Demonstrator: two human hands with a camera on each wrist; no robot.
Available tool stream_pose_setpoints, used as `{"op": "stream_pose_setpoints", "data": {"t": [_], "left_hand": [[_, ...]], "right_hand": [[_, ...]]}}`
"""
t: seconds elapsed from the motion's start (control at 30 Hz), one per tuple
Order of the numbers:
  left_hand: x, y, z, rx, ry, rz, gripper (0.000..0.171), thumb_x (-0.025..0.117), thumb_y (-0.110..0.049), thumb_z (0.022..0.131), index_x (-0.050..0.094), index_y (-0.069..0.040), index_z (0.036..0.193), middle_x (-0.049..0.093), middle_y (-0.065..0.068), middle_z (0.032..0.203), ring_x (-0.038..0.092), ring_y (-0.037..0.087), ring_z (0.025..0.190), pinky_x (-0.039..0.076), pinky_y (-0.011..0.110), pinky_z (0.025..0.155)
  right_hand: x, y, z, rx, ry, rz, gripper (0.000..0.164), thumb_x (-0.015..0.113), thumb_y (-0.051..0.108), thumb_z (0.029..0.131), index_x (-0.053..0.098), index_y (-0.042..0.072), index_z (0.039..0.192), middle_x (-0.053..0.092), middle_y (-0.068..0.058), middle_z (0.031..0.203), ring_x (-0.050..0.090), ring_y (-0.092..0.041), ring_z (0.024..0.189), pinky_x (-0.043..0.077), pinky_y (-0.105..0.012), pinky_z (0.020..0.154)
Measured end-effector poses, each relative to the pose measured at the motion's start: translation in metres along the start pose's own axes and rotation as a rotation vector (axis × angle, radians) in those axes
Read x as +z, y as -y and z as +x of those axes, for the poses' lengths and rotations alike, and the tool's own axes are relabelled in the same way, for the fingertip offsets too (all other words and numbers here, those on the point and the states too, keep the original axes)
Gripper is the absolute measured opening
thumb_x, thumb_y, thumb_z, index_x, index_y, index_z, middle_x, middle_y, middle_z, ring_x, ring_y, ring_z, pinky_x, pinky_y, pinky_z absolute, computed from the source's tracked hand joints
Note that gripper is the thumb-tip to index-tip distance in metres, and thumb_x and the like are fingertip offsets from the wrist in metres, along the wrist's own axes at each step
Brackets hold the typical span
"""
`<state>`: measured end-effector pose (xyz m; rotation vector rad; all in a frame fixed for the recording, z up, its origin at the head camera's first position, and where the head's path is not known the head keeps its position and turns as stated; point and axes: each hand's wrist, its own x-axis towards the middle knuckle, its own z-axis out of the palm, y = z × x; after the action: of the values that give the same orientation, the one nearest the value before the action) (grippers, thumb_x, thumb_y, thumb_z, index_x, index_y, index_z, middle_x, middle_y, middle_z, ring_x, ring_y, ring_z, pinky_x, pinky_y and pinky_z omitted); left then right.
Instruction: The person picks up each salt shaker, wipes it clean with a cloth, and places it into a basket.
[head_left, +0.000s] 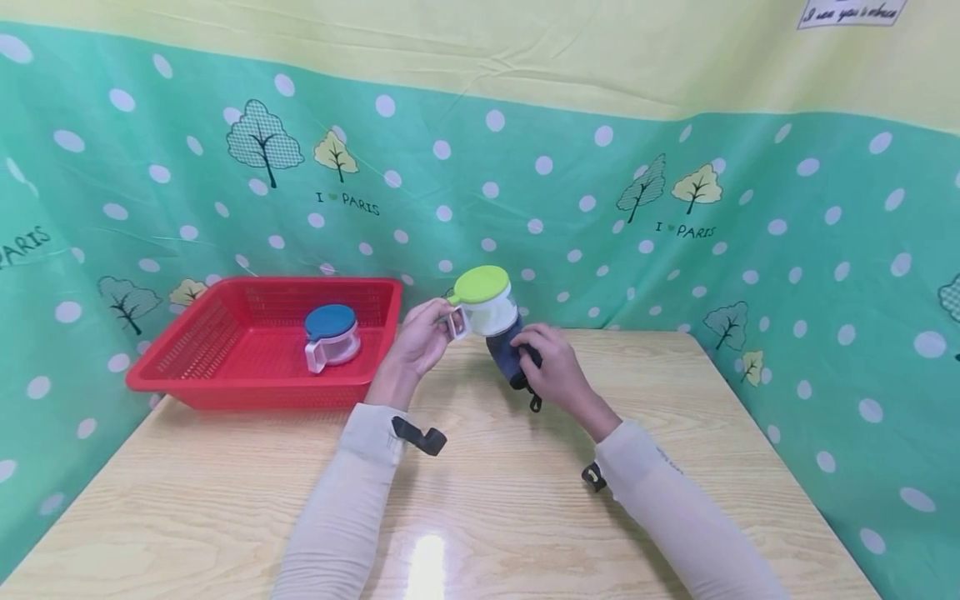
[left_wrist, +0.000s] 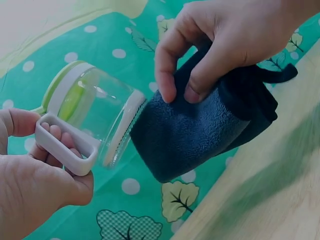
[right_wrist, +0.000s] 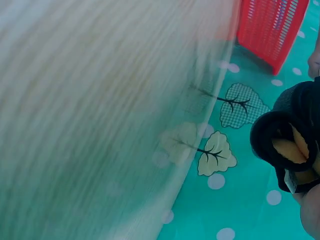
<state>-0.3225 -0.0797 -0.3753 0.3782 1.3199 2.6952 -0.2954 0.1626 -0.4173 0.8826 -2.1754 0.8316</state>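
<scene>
My left hand grips the white handle of a clear jar with a green lid. The jar is held up above the table, tilted, its base toward the right. In my right hand is a folded dark blue cloth, pinched between thumb and fingers. The cloth meets the jar's base in the left wrist view. From the right wrist camera, the rolled end of the cloth shows at the right edge, with most of that hand out of frame.
A red basket stands at the table's back left. Inside it sits a similar jar with a blue lid. Behind the wooden table hangs a green, dotted curtain, which also runs along both sides.
</scene>
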Motion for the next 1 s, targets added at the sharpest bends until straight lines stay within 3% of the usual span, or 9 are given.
{"op": "stream_pose_setpoints", "data": {"t": [0.3, 0.7, 1.0], "left_hand": [[-0.001, 0.0, 0.001, -0.002, -0.012, -0.004, 0.03, 0.042, 0.008, 0.097, 0.057, -0.002, 0.074, 0.051, 0.009, 0.089, 0.051, 0.02, 0.08, 0.044, 0.027, 0.079], [-0.001, 0.0, -0.002, -0.043, 0.004, 0.056, 0.029, 0.043, 0.007, 0.097, 0.057, -0.004, 0.074, 0.052, 0.008, 0.089, 0.051, 0.018, 0.081, 0.044, 0.027, 0.081], [-0.002, 0.001, 0.0, -0.031, -0.008, 0.043, 0.031, 0.042, 0.008, 0.097, 0.058, -0.004, 0.072, 0.052, 0.008, 0.085, 0.052, 0.019, 0.077, 0.044, 0.027, 0.078]], "right_hand": [[0.001, 0.009, -0.003, -0.084, 0.041, -0.019, 0.019, 0.068, -0.009, 0.085, 0.072, 0.001, 0.101, 0.068, -0.018, 0.114, 0.063, -0.036, 0.109, 0.053, -0.048, 0.096], [-0.015, -0.01, 0.002, -0.024, 0.063, -0.147, 0.023, 0.07, -0.011, 0.084, 0.073, 0.001, 0.103, 0.07, -0.016, 0.111, 0.061, -0.035, 0.098, 0.055, -0.045, 0.084], [-0.011, 0.004, 0.002, -0.234, 0.111, -0.233, 0.024, 0.072, -0.01, 0.082, 0.073, 0.001, 0.103, 0.071, -0.015, 0.11, 0.06, -0.036, 0.093, 0.054, -0.043, 0.079]]}}
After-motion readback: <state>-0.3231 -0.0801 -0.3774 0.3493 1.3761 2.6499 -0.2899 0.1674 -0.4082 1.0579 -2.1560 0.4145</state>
